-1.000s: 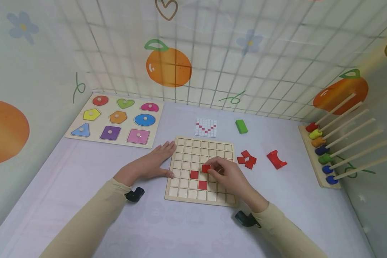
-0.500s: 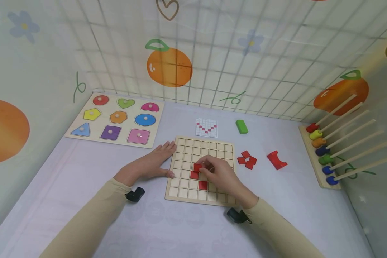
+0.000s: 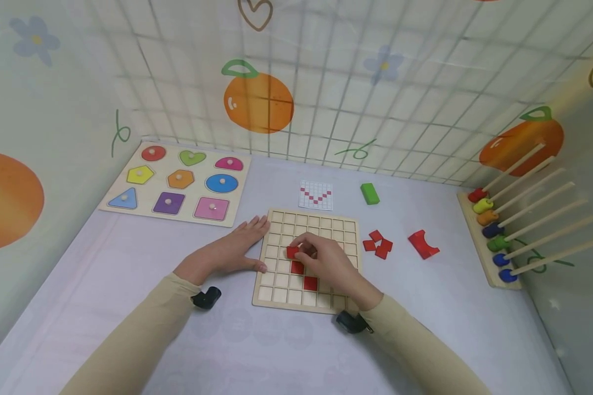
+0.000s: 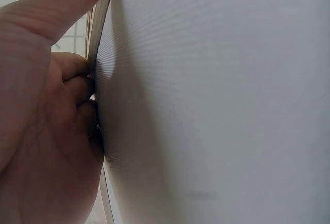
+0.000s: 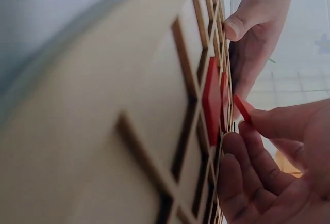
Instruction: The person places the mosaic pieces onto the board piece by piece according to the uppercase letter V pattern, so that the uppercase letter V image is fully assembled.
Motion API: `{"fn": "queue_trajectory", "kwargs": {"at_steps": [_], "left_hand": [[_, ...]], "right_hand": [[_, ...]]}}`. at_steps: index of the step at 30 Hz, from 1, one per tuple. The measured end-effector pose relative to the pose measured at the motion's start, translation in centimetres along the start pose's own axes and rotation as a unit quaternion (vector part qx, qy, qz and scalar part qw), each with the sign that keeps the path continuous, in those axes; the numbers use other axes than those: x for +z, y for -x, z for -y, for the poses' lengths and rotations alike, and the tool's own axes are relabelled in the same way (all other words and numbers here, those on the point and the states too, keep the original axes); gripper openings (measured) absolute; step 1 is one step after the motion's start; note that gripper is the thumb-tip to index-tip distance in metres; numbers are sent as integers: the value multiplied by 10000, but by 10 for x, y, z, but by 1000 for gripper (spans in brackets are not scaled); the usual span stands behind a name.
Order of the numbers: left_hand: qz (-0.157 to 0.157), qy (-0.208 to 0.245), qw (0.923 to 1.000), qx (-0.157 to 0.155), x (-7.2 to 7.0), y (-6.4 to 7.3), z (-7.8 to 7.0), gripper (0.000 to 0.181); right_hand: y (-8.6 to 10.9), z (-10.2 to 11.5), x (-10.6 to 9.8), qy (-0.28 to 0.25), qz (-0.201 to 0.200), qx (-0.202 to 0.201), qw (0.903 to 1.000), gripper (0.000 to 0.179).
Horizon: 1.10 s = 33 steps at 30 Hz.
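Observation:
A wooden grid board (image 3: 277,296) lies on the table in the head view, with two red square tiles set in cells: one tile (image 3: 297,267) and, diagonally nearer and to the right, another tile (image 3: 310,283). My right hand (image 3: 326,260) pinches a third red tile (image 3: 292,252) between thumb and fingertips, just over the board, up and left of the set ones. In the right wrist view the pinched tile (image 5: 242,108) is tilted and apart from the grid. My left hand (image 3: 234,247) rests with straight fingers along the board's left edge; thumb and fingertips touch it.
Several loose red tiles (image 3: 377,245) lie right of the board, beside a red arched block (image 3: 423,244). Behind are a pattern card (image 3: 315,195) and a green block (image 3: 370,193). A shape puzzle (image 3: 197,186) lies back left; a pegged bead rack (image 3: 494,241) stands right.
My right hand has moved left across the board with the pinched tile, from right of the upper set tile to beyond its left. The left hand has stayed put.

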<state>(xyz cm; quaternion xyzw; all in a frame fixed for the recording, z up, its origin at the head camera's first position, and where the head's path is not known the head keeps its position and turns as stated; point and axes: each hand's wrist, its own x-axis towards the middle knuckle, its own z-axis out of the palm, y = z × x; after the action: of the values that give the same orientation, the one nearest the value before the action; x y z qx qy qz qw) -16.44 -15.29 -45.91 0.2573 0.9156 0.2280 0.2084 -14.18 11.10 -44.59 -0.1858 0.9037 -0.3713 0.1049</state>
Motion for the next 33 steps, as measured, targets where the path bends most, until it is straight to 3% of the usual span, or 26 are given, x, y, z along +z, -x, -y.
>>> {"fn": "queue_trajectory", "kwargs": {"at_steps": [10, 19, 33], "left_hand": [[-6, 44, 10000, 4, -1, 1, -2, 110], [-23, 26, 10000, 47, 0, 1, -1, 110], [-64, 38, 9998, 191, -3, 3, -2, 110]], "right_hand": [[-8, 6, 7, 246, 152, 163, 9994, 19], [-14, 10, 12, 439, 70, -74, 9990, 18], [-20, 10, 14, 677, 126, -30, 9976, 16]]}}
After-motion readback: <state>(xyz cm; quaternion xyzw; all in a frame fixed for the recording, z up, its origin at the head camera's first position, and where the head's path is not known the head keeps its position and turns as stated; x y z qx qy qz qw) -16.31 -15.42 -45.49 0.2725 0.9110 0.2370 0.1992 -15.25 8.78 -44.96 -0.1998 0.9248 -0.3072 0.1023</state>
